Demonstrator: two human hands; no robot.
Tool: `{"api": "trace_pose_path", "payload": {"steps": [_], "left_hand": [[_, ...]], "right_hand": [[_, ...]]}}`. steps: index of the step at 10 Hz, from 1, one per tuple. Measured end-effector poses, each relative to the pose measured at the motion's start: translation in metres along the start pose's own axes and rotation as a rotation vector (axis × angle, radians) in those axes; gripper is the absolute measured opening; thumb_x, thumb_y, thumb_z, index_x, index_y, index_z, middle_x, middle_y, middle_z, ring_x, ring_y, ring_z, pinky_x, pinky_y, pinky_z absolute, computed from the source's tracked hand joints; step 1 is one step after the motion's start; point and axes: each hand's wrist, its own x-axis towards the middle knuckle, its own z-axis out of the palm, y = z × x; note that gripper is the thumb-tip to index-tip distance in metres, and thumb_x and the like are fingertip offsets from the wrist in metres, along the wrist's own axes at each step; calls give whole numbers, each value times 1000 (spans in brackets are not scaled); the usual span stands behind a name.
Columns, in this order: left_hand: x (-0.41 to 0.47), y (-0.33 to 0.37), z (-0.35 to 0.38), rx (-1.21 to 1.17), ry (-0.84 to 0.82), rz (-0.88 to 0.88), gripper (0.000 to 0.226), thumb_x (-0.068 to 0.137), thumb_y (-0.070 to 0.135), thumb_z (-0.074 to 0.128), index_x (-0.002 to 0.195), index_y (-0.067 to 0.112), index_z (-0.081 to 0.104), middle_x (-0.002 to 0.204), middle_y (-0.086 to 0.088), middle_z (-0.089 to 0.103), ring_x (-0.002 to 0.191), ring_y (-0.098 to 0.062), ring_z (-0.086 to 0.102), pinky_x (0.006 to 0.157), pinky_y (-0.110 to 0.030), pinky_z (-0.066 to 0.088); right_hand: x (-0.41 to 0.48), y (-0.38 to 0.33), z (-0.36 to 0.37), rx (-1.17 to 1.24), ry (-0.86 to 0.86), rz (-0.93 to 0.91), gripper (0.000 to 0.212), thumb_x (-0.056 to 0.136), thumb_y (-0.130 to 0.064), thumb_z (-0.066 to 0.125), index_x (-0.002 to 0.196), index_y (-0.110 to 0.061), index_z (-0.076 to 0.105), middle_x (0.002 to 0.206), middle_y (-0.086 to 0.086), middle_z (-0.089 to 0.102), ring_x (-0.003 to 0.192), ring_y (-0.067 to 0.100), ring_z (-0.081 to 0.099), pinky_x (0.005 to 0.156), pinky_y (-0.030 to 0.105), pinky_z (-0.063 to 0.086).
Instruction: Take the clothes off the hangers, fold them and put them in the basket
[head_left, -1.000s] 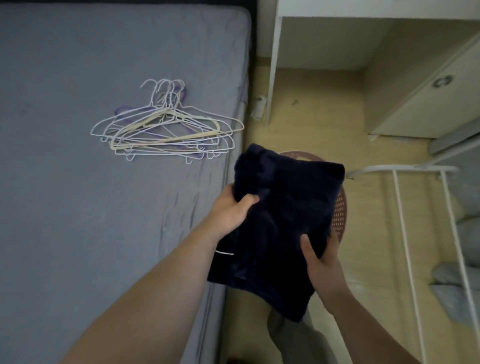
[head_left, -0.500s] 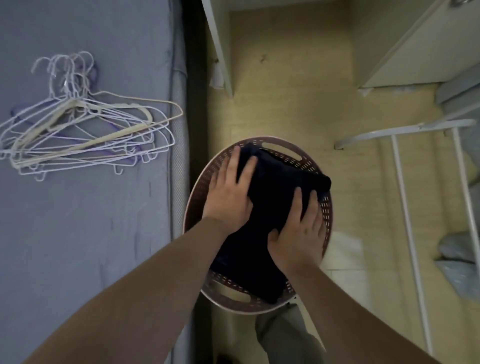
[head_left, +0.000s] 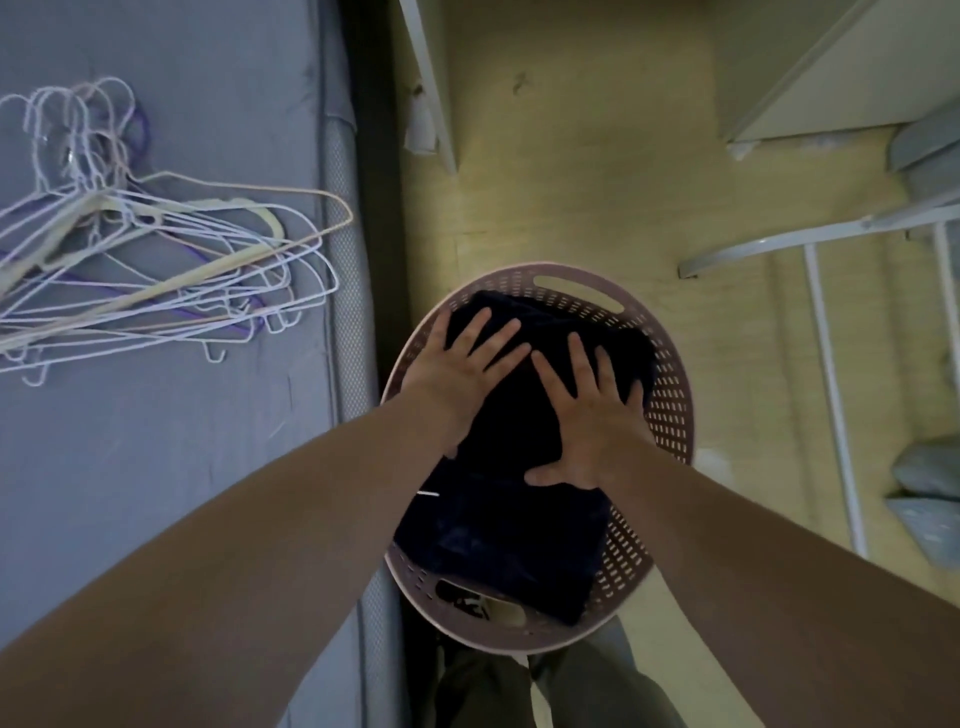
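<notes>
Both my left hand (head_left: 462, 374) and right hand (head_left: 584, 415) are spread flat on the folded dark garment (head_left: 498, 530) in the basket (head_left: 670, 415); lopsided pressure probably tips it.

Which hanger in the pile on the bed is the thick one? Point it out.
The cream hanger, lying in the middle of the pile. Its bar and shoulders are broad and flat; all the rest are thin wire, in white, purple or peach.
</notes>
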Motion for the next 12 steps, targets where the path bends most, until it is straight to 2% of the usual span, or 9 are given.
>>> {"api": "trace_pose_path", "payload": {"steps": [2,3,4,5,6,8,10,11,12], "left_hand": [[-3,20,10,-51,87,-38,134,76,40,77,147,23,-35,150,-6,-46,142,-36,-34,116,-63,-3],[-29,21,-1,-49,163,-57,126,80,44,71,149,22,-32,151,-10,-45,142,-38,-33,115,-63,-5],[-71,26,2,-160,310,-54,121,78,38,71,154,18,-21,153,-13,-41,144,-36,-30,118,-60,-3],[-100,33,21,-149,301,104,114,78,43,66,156,16,-12,156,-11,-36,145,-33,-31,118,-58,-3],[-102,37,51,-61,97,138,129,75,47,73,150,21,-29,150,-8,-47,139,-35,-40,115,-61,-7],[-80,47,78,-20,84,49,121,87,30,66,143,24,-41,146,-6,-52,138,-36,-40,116,-62,-5],[-112,65,59,-16,43,6,125,83,37,71,147,21,-35,150,-11,-46,143,-37,-33,115,-63,-7],[-159,67,31,-110,33,-7,115,85,33,70,153,20,-22,158,-9,-32,148,-31,-22,118,-59,-9],[-240,77,-1,-312,106,-53,95,88,19,62,157,18,-3,164,-8,-9,152,-27,-3,122,-50,-2]], "right_hand": [[2,4,11,-37,35,10,139,64,-80,67,144,-37,-38,146,5,-53,146,36,-28,117,66,5],[-26,-9,15,-67,200,2,129,72,-83,55,149,-28,-32,150,15,-46,144,43,-29,115,68,0],[-63,-20,26,-46,243,-5,129,71,-85,52,150,-25,-30,151,19,-42,143,42,-31,114,69,-2],[-85,-23,45,-50,141,19,135,69,-82,58,146,-24,-37,148,19,-47,142,42,-33,113,70,-5],[-84,-22,65,-39,53,62,143,69,-74,69,140,-27,-45,143,17,-53,141,43,-34,112,71,-5],[-62,-26,89,-115,106,68,141,73,-71,68,139,-22,-47,141,23,-53,140,49,-32,113,70,-4],[-97,-24,79,-130,117,-17,126,79,-75,55,144,-24,-41,147,18,-48,143,44,-28,115,65,-4],[-148,-22,51,-48,213,-139,90,97,-63,35,155,-22,-19,161,9,-26,150,31,-17,121,57,10],[-215,-9,30,-38,529,-346,56,100,-36,33,150,-12,40,158,6,34,147,21,25,104,45,47]]}}
